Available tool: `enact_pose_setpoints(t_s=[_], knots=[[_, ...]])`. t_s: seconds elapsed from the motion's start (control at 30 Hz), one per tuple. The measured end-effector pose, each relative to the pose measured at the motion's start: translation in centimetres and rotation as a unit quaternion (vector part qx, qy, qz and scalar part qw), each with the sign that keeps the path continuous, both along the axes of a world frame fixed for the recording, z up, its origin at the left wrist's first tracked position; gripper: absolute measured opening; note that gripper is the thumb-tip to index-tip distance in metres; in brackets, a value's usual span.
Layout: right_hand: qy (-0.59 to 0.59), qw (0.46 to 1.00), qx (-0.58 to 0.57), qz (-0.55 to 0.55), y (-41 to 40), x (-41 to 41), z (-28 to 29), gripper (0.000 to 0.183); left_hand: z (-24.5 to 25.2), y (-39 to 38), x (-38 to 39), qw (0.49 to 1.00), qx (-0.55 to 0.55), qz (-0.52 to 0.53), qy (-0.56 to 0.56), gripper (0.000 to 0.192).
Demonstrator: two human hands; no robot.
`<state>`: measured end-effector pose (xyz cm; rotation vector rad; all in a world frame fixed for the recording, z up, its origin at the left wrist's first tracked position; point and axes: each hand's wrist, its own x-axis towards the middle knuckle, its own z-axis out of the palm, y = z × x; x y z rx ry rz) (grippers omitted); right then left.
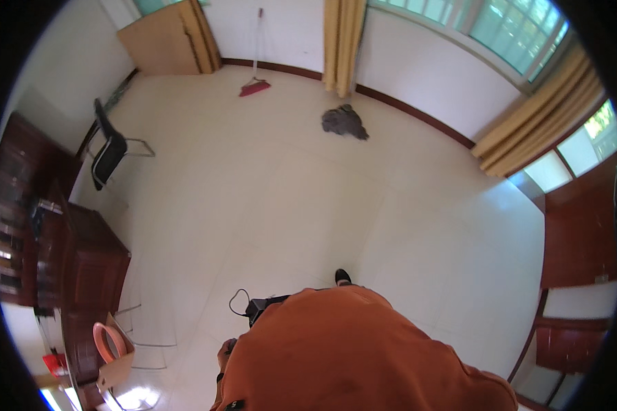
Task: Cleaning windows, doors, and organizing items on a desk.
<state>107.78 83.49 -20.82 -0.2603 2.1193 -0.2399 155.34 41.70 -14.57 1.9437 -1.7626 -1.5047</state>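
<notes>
My left hand [224,352] shows low in the picture, beside the orange top [349,349] that covers my body. A small dark patch lies at its fingers, and whether it is something held is unclear. Close by, a black device [259,307] with a looped cable hangs at my waist, partly hidden by the top. My right hand is out of view. One black shoe [342,276] pokes out ahead of me on the pale tiled floor [288,205]. Farther off, a grey mop head [343,122] lies on the tiles near the curtain.
A red broom [255,88] leans against the far wall, right of cardboard sheets [159,43]. Along the left stand a black chair [110,154], a dark wooden desk [100,257] and a cardboard box [117,367] with a pink ring-shaped object [108,341]. A wooden door [578,231] is at right.
</notes>
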Motion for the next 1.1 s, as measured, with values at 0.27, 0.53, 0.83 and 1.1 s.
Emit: enact_pose_setpoints(t_s=[0.27, 0.53, 0.83, 1.1], knots=[[0.002, 0.998, 0.004, 0.062, -4.0, -3.0, -2.9, 0.034, 3.6, 2.6, -1.0, 0.994, 0.004, -0.022, -0.111, 0.041], [0.014, 0.994, -0.002, 0.107, -8.2, -5.4, -4.0, 0.033, 2.3, 4.3, 0.8, 0.994, -0.042, 0.027, -0.102, 0.041], [0.036, 0.987, -0.032, 0.154, -12.8, -7.1, -3.2, 0.033, -6.1, 6.2, 5.7, 0.973, -0.102, -0.140, -0.150, 0.032], [0.040, 0.976, -0.011, 0.216, -14.6, -8.7, -3.1, 0.032, -1.5, 9.1, 5.1, 0.984, -0.069, 0.082, -0.142, 0.036]])
